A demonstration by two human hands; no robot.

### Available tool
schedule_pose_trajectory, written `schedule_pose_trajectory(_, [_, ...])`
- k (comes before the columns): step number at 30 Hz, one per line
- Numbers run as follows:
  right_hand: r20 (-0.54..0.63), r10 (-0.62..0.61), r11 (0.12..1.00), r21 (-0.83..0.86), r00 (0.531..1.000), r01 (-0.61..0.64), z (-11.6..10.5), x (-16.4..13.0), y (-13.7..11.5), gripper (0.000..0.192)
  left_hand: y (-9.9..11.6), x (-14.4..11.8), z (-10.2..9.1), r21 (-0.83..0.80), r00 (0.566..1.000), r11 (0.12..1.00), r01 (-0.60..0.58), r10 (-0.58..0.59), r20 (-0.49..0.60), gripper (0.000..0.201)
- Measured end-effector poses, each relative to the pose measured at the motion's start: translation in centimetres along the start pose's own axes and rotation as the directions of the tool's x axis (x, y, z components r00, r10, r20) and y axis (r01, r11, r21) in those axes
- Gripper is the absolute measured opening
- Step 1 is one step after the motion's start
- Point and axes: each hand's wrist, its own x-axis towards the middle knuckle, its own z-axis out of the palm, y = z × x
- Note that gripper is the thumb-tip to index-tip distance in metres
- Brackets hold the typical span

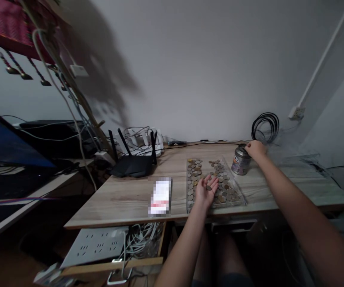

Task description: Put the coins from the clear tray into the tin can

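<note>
My left hand [207, 190] is palm up over a clear shallow tray [240, 193], its fingers loosely spread. A dark coin [209, 187] rests in that palm. Many loose coins [194, 174], mostly silver and some golden, lie across the tray beneath and around it. To the tray's right stands a round tin coin bank [240, 161] with a cartoon picture on its side. My right hand [256, 150] is at the tin's top edge with its fingertips pinched together over the lid. Whatever those fingers hold is hidden.
Left of the tray lies a pixelated white rectangle [160, 196]. A black router [133, 165] with upright antennas stands at the back left. Black coiled cable [265, 126] leans on the wall behind my right hand. Below the desk, an open drawer [112, 266] holds a power strip [95, 245] and white cables.
</note>
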Motion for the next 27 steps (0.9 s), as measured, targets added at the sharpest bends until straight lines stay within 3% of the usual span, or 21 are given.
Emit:
schedule_pose_trajectory(5, [-0.028, 0.065, 0.997, 0.042, 0.998, -0.064, 1.2, -0.3, -0.2, 0.026, -0.1, 0.1, -0.1, 0.042, 0.999, 0.998, -0.036, 0.036, 0.008, 0.04])
schedule_pose_trajectory(9, [0.01, 0.044, 0.999, 0.022, 0.999, -0.044, 0.8, -0.4, -0.1, 0.027, -0.1, 0.1, -0.1, 0.043, 1.0, 0.999, -0.022, 0.021, 0.012, 0.041])
schedule_pose_trajectory(11, [-0.041, -0.02, 1.0, 0.014, 0.999, 0.021, 0.4, -1.4, -0.5, 0.032, -0.1, 0.0, -0.1, 0.025, 1.0, 1.0, -0.012, 0.011, 0.017, 0.041])
schedule_pose_trajectory(13, [-0.132, -0.164, 0.984, 0.046, 0.978, 0.171, 0.4, -3.8, -1.7, 0.034, 0.0, -0.2, 0.0, -0.005, 1.0, 1.0, -0.01, 0.011, 0.017, 0.041])
schedule_pose_trajectory(15, [-0.163, -0.379, 0.91, 0.113, 0.911, 0.398, 1.0, -7.6, -3.5, 0.032, 0.1, -0.5, 0.1, -0.036, 1.0, 0.999, -0.022, 0.022, 0.017, 0.044])
schedule_pose_trajectory(16, [-0.122, -0.513, 0.836, 0.156, 0.85, 0.527, 1.6, -9.9, -4.5, 0.03, 0.2, -0.7, 0.2, -0.048, 0.999, 0.998, -0.036, 0.036, 0.016, 0.045])
schedule_pose_trajectory(18, [-0.022, -0.755, 0.628, 0.264, 0.655, 0.732, 3.0, -14.3, -6.2, 0.028, 0.2, -1.0, 0.4, -0.056, 0.998, 0.997, -0.056, 0.057, 0.02, 0.048])
schedule_pose_trajectory(20, [0.021, -0.822, 0.547, 0.313, 0.57, 0.777, 4.5, -17.8, -7.5, 0.025, 0.2, -1.4, 0.6, -0.05, 0.998, 0.997, -0.056, 0.057, 0.03, 0.052])
schedule_pose_trajectory(21, [0.035, -0.828, 0.539, 0.322, 0.559, 0.779, 5.0, -18.8, -7.9, 0.024, 0.2, -1.5, 0.7, -0.047, 0.998, 0.998, -0.047, 0.049, 0.039, 0.053])
schedule_pose_trajectory(24, [0.069, -0.814, 0.567, 0.312, 0.577, 0.762, 5.1, -18.4, -8.0, 0.022, 0.1, -1.6, 0.7, -0.051, 0.996, 0.998, -0.035, 0.039, 0.08, 0.054])
schedule_pose_trajectory(25, [0.067, -0.789, 0.6, 0.3, 0.611, 0.742, 4.6, -17.2, -7.6, 0.022, 0.0, -1.5, 0.6, -0.052, 0.995, 0.998, -0.034, 0.038, 0.096, 0.052])
schedule_pose_trajectory(27, [0.007, -0.656, 0.729, 0.264, 0.755, 0.631, 3.0, -13.3, -6.1, 0.025, 0.0, -1.3, 0.4, -0.051, 0.992, 0.999, -0.019, 0.025, 0.122, 0.047])
